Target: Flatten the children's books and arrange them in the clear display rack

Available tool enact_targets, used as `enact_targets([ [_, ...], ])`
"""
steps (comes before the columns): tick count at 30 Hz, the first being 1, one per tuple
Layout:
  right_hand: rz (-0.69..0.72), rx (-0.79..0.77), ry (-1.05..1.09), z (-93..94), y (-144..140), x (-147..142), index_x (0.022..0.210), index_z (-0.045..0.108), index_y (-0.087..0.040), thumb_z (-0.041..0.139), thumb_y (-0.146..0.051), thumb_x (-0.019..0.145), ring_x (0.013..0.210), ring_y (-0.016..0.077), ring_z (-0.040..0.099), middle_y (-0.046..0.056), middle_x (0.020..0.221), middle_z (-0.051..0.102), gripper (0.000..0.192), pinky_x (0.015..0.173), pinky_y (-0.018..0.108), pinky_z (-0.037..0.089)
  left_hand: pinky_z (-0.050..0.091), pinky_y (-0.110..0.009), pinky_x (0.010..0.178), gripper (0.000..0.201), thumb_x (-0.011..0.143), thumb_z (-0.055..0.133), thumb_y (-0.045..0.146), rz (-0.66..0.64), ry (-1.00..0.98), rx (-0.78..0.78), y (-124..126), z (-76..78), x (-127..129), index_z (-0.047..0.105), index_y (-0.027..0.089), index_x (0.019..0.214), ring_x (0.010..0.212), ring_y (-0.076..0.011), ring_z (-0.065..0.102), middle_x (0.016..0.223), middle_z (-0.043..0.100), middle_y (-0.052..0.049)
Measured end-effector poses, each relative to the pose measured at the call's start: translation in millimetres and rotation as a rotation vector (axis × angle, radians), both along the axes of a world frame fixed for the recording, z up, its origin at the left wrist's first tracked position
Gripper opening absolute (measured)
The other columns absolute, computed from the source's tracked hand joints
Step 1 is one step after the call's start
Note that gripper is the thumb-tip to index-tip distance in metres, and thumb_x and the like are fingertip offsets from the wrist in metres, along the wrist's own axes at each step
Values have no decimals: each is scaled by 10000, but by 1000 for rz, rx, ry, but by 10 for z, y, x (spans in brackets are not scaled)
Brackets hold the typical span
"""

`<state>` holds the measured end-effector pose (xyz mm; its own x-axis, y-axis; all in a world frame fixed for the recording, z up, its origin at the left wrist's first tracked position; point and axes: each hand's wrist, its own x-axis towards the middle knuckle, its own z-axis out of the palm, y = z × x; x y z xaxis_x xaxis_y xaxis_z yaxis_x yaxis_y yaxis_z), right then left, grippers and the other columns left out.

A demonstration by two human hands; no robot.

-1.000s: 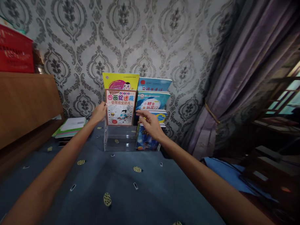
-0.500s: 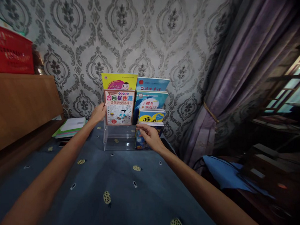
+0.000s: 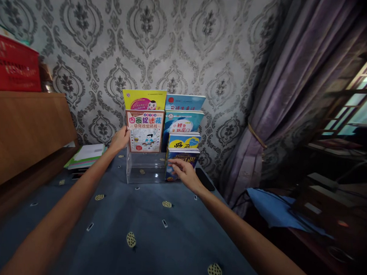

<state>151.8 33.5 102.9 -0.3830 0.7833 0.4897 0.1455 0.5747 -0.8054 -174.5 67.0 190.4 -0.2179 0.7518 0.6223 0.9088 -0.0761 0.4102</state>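
A clear acrylic tiered stand (image 3: 143, 174) holds upright books in two columns. My left hand (image 3: 121, 138) is closed at the left edge of a picture book (image 3: 146, 132) with a white and brown cover, its fingertips partly hidden. Behind that book rises a yellow book (image 3: 144, 98). My right hand (image 3: 185, 173) is open, fingers stretched out, in front of a dark blue book (image 3: 187, 157) in the lowest right tier. Above it stand a yellow-and-blue book (image 3: 185, 139), a teal book (image 3: 184, 120) and a light blue book (image 3: 187, 100).
A dark blue patterned cloth (image 3: 108, 231) covers the table. Left of the stand lies a stack of books and papers (image 3: 88, 154), near a wooden cabinet (image 3: 30, 128) with a red basket (image 3: 16, 63). A black flat object (image 3: 205, 180) lies right, before a purple curtain (image 3: 262, 116).
My right hand has lowered from the top edge of the dark blue book to its front, uncovering the upper cover. My left hand stays by the picture book's left edge.
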Motion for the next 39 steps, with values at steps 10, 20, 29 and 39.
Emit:
enact_targets([
  [10, 117, -112, -42, -369, -156, -90, 1080, 747, -203, 561, -354, 890, 908, 229, 739, 85, 1031, 764, 306, 721, 338, 626, 500, -352, 915, 296, 989, 374, 297, 22, -30, 142, -77, -466, -156, 564, 173, 1180, 1040, -229, 654, 1126, 701, -102],
  [20, 163, -262, -91, -1012, -360, -315, 1149, 719, -179, 546, -386, 908, 953, 244, 743, 119, 1137, 747, 362, 713, 355, 621, 417, -500, 1066, 370, 901, 489, 319, 333, 58, -24, -476, -1217, -877, 574, 114, 1198, 1226, -350, 537, 1231, 631, -210],
  [29, 102, -217, -112, -1278, -451, -413, 1056, 747, -184, 524, -401, 908, 933, 263, 735, 128, 1014, 761, 344, 778, 394, 600, 273, -638, 1159, 672, 900, 516, 466, 455, 148, -308, -514, -1334, -1405, 468, 67, 1438, 1500, -419, 271, 1556, 419, -266],
  [39, 74, -129, -172, -1230, -512, -386, 1046, 760, -198, 483, -337, 908, 919, 261, 711, 107, 968, 764, 339, 857, 418, 563, 281, -715, 1111, 674, 953, 374, 600, 392, 365, -599, -622, -1293, -1578, 497, 155, 1443, 1487, -405, 280, 1539, 476, -197],
])
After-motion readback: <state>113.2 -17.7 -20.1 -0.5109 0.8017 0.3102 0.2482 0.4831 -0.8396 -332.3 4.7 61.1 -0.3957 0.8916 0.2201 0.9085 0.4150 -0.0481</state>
